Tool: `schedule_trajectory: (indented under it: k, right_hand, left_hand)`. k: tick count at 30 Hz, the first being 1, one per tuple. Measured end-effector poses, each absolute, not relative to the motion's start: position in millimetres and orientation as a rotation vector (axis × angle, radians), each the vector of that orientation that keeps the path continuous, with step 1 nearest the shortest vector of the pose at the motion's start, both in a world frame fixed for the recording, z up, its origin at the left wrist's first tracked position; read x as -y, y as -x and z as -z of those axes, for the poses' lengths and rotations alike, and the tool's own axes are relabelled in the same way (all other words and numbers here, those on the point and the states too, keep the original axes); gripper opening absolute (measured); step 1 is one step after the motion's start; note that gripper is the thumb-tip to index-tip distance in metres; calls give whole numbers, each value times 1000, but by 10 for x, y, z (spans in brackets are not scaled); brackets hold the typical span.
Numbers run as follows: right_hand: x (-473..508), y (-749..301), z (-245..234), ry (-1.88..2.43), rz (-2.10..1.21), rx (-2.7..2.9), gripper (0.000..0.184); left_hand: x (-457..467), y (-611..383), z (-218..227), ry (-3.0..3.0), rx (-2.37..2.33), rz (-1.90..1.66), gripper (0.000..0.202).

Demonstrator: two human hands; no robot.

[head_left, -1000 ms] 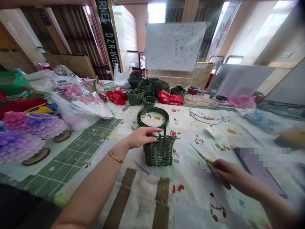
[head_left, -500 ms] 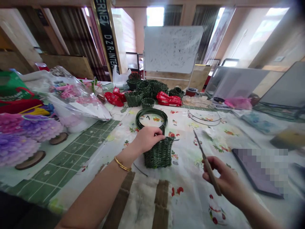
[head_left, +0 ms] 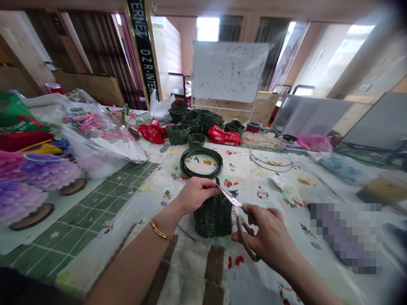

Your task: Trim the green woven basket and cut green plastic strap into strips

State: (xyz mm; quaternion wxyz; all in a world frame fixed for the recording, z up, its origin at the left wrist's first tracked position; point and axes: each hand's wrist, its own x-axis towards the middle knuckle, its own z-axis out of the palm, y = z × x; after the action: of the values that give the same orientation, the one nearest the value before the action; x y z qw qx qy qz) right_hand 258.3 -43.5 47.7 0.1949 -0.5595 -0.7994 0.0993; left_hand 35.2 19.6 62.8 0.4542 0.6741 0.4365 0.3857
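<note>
A small dark green woven basket (head_left: 213,220) stands upright on the table in front of me. My left hand (head_left: 197,195) pinches its top rim, thumb and fingers pressed together. Just beyond the fingertips, a short dark green strip (head_left: 218,181) sticks up from the rim. In my right hand (head_left: 270,233) is a pair of scissors (head_left: 234,200) with brown handles, fingers through the loops. Their blades reach the rim beside my left fingertips, close to the strip; whether they touch it I cannot tell. Behind the basket lies a coil of dark green strip (head_left: 183,164).
Several finished green baskets (head_left: 178,134) and red packets (head_left: 224,135) stand at the back. Thin wire loops (head_left: 270,170) lie to the right, near a partly blurred flat dark object (head_left: 343,241). Purple flower crafts (head_left: 47,171) and plastic-wrapped items (head_left: 95,131) fill the left.
My right hand has brought the scissors leftward from the right side to the basket's rim, and they have turned to point up and left. My left hand still pinches the rim.
</note>
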Motion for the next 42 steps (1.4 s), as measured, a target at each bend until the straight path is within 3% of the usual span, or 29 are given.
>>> schedule_trajectory:
  k: [9, 14, 20, 23, 32, 42]
  right_hand:
    - [408, -2518, -459, 1597, -187, 2268, 10]
    - [408, -2569, -484, 1543, -134, 2329, 5]
    - [419, -2722, -408, 1474, 13, 2282, 23]
    - [428, -2813, -419, 1521, 17, 2176, 29]
    - [412, -3261, -811, 1632, 178, 2349, 43]
    - [254, -3335, -1330, 1445, 242, 2804, 31]
  left_hand:
    - [-137, -348, -642, -1732, -992, -944, 24]
    - [-110, -364, -641, -1859, -1025, -958, 22]
    - [-117, -356, -609, -2148, -1136, -958, 17]
    - [-149, -358, -558, -2291, -1160, -905, 25]
    - [-73, -468, -575, -2636, -1255, -813, 31]
    - [-6, -495, -617, -3065, -1225, -821, 24]
